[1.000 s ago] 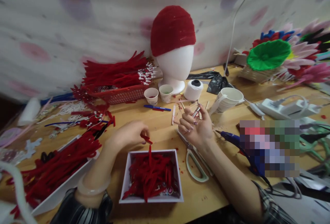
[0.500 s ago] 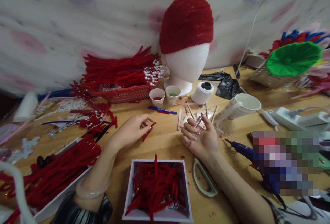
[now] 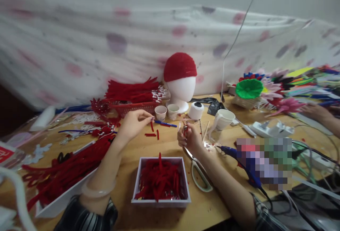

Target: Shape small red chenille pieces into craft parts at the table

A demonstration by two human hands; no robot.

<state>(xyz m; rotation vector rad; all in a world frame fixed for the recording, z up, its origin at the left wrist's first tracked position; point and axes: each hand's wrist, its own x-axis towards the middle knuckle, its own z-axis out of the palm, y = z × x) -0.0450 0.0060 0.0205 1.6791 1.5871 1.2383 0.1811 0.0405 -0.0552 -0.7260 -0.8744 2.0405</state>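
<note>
L hand (image 3: pixel 136 123): thumb + fingertips are pinching one end of red strip (image 3: pixel 152 126) near blue pen (image 3: pixel 172 125); contact w/ table (image 3: pixel 124 181) is not showing clearly. R hand (image 3: pixel 192 139): fingers are gripping small shiny item (image 3: pixel 185 128) (ID unclear). Risk: strip could be slipping, w/ only its end held, and landing among loose strips (image 3: pixel 150 135). Scissors (image 3: pixel 195 161) are lying by R forearm (image 3: pixel 225 181); poss. snag if arm is shifting.

We're looking at what seems a small craft workshop! Scissors (image 3: pixel 205 190), a blue glue gun (image 3: pixel 228 151) and a power strip (image 3: pixel 261 129) share the wooden table (image 3: pixel 170 146); there, fuzzy red strips (image 3: pixel 127 92) heap over a red basket (image 3: pixel 127 110), a white foam head (image 3: pixel 182 91) wears a red cap (image 3: pixel 180 67), and we spot pink handmade-looking flowers (image 3: pixel 288 106)!
</note>
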